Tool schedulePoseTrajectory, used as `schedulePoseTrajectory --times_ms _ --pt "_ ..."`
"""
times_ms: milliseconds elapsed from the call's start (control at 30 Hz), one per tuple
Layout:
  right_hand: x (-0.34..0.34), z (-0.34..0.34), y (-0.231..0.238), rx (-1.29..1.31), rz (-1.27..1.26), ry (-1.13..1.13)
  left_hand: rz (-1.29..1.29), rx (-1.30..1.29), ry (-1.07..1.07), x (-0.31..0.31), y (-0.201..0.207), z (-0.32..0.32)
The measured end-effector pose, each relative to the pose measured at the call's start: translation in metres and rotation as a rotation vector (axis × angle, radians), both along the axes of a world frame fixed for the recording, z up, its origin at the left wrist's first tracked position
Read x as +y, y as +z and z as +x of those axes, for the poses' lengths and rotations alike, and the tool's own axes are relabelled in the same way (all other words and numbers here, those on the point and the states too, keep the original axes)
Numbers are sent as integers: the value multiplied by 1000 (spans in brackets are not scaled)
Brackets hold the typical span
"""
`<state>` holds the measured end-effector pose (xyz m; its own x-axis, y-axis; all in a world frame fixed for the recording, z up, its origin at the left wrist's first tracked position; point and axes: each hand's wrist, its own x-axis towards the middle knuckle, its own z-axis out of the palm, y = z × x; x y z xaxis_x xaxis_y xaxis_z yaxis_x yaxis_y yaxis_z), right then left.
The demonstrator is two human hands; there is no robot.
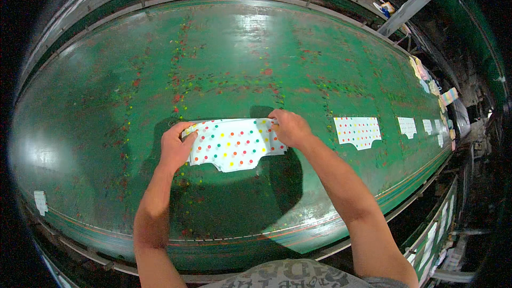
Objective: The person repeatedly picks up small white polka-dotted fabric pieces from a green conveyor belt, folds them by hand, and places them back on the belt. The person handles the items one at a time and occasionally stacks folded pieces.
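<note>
A white cut cloth piece [233,144] printed with coloured dots lies flat on a long green printing table [256,53]. It has a curved notch in its near edge. My left hand [175,145] grips its left end, fingers curled over the top corner. My right hand [289,127] holds the top right corner, fingers closed on the edge. Both forearms reach in from below.
More dotted white pieces [358,130] lie in a row to the right, shrinking toward the table's far end. The table top is speckled with paint dots. A small white tag [40,201] sits at the near left edge. Stacked coloured pieces [449,96] lie far right.
</note>
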<state>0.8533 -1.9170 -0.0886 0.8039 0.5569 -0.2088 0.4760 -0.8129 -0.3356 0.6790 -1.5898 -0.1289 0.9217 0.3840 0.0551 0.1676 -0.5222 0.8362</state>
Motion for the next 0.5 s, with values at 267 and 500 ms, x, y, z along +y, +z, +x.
schedulePoseTrajectory --times_ms 267,500 --pt "-1 16 14 -17 -109 50 -17 -173 -34 3 -11 -2" --pt "7 -52 28 47 302 279 241 -132 -37 1 -18 6"
